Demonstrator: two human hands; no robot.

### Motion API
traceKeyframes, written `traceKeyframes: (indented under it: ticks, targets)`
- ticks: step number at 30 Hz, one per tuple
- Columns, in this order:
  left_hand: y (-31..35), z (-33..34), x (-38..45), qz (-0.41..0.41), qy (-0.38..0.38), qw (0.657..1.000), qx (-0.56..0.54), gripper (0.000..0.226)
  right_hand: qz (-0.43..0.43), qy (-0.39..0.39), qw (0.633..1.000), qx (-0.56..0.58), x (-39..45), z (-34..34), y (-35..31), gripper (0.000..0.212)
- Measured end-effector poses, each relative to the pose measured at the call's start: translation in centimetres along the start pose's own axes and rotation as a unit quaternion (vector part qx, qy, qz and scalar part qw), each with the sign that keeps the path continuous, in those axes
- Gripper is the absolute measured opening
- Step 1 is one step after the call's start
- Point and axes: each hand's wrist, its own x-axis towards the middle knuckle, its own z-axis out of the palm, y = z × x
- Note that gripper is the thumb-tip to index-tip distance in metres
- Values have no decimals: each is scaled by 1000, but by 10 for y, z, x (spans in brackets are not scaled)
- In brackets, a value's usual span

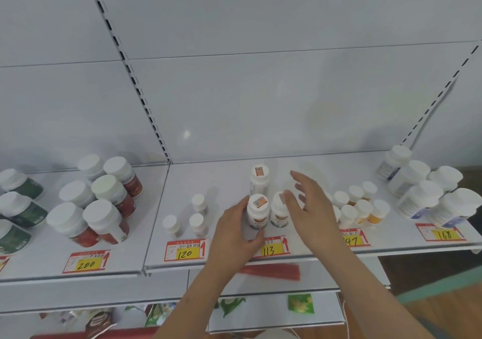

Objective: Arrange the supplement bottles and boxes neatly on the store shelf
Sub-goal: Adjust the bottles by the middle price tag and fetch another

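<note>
Three white supplement bottles with orange stickers on their caps stand mid-shelf above the 113 price tag (271,247). My left hand (234,234) grips the front-left bottle (258,212) by its side. Beside it stands a second bottle (278,214), and my right hand (310,208) hovers over and just right of it with fingers spread and holding nothing. The third bottle (259,179) stands behind them, untouched.
The white shelf (224,179) also holds three small bottles (197,216) at left, several small orange-labelled bottles (357,205) at right, large blue-labelled jars (422,192) far right, and red jars (104,200) and green jars (18,208) on the left bay. Packets lie on the lower shelves.
</note>
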Motion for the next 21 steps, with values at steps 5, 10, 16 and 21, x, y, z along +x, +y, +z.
traceKeyframes:
  ticks: [5, 10, 16, 21]
  targets:
    - [-3, -3, -7, -18, 13, 997, -79, 63, -89, -86, 981, -149, 49, 11, -26, 40]
    - [1, -8, -11, -16, 26, 994, -107, 58, -39, -256, 935, -241, 90, 26, -32, 57]
    - [6, -14, -14, -13, 33, 991, -126, 53, -45, -295, 915, -271, 113, 38, -31, 36]
    - [13, -15, -15, -12, 67, 990, -124, 44, 11, -123, 992, -26, 104, -9, -37, 23]
